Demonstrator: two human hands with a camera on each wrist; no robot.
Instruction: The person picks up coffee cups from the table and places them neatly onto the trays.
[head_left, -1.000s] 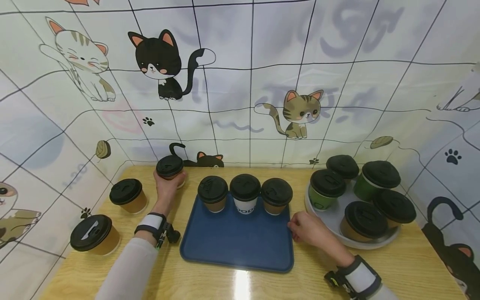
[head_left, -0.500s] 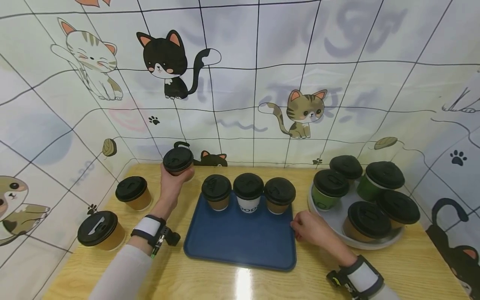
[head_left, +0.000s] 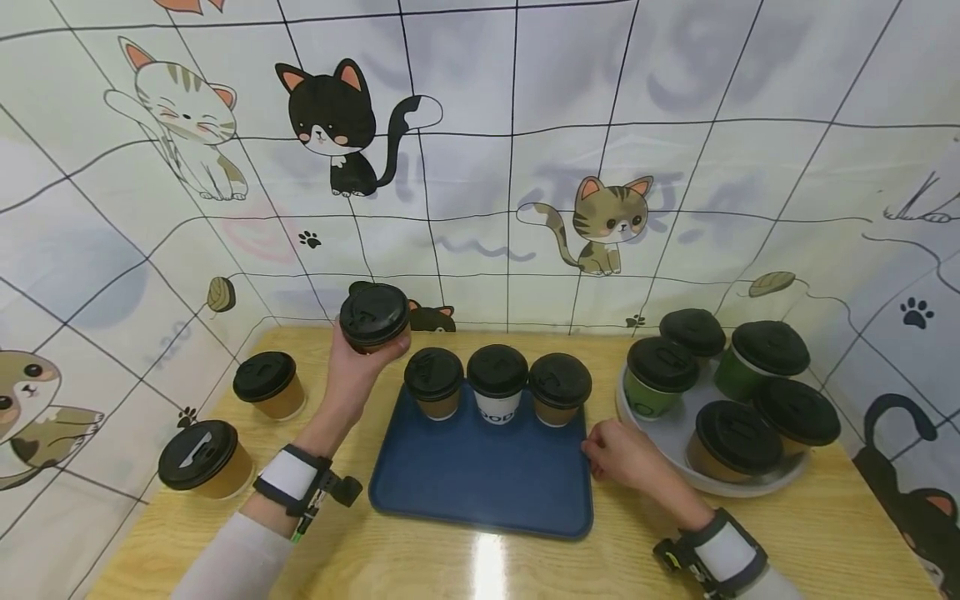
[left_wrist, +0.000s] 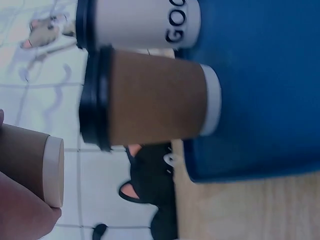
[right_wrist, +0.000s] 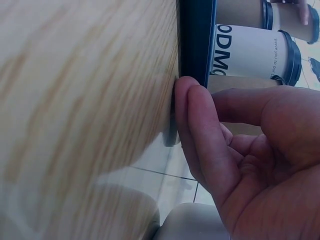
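Note:
My left hand (head_left: 356, 367) grips a brown paper coffee cup with a black lid (head_left: 375, 317), held up off the table behind the tray's left corner. In the left wrist view this cup (left_wrist: 25, 155) shows its pale base, clear of any surface. The blue tray (head_left: 480, 492) carries a row of three lidded cups along its back edge: a brown cup (head_left: 435, 383), a white printed cup (head_left: 497, 385) and another brown cup (head_left: 559, 390). My right hand (head_left: 618, 454) pinches the tray's right rim, fingertips and thumb at the edge in the right wrist view.
At the left of the wooden table (head_left: 330, 558) stand two more brown cups, one farther back (head_left: 268, 385) and one nearer (head_left: 206, 460). A round grey plate (head_left: 675, 467) on the right holds several lidded cups, green and brown. A cat-patterned cloth (head_left: 465, 167) hangs behind.
My left hand has lifted the brown cup off the table and brought it rightward, closer to the tray. My right hand stays at the tray's rim, and the tray's cups stand as before.

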